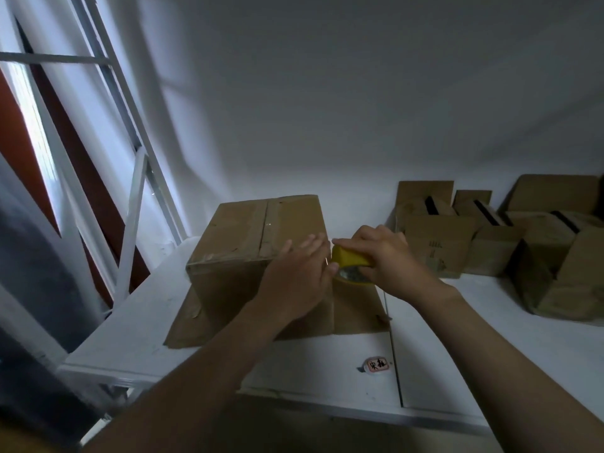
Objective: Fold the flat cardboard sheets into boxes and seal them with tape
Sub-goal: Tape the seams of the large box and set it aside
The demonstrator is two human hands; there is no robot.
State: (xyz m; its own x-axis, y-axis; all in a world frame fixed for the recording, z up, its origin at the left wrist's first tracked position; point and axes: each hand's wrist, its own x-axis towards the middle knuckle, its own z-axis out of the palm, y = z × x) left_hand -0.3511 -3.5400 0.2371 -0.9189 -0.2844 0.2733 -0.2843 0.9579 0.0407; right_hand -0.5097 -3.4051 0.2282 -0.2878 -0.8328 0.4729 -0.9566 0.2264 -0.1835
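Left hand (295,276) flat on box (258,243), right hand (384,256) gripping tape dispenser (348,258)

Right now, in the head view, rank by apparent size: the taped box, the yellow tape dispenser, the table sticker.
Largest: box.
Then tape dispenser and sticker look alike; the right hand covers part of the dispenser, so unranked.

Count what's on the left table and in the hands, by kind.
Taped box: 1
Flat cardboard sheet: 1 visible, under the box
Yellow tape roll: 1, gripped in the right hand
Small red-labelled object: 1
Total: 4
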